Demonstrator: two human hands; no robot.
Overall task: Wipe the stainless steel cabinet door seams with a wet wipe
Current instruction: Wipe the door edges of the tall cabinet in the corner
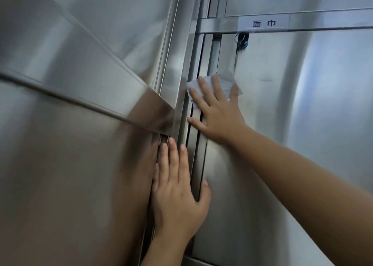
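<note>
The thin white wet wipe (pixel 224 82) is partly hidden under the right grip (pixel 218 112). The left brushed-steel panel (pixel 60 164) is smeared with blur. The small dark lock fitting (pixel 242 40) is too indistinct to make out.

The person's left hand (pixel 177 201) and right hand (pixel 218 114) are bare, with slim, smooth fingers and faint knuckle creases. The nails (pixel 183 147) are short, plain and trimmed close to the fingertips. The right forearm (pixel 302 175) is bare and smooth along all that shows, from the wrist to the frame's right edge, and widens toward that edge. The left wrist (pixel 161 251) is bare as well, and only a short stretch shows above the bottom edge. Blur softens finer detail.
</note>
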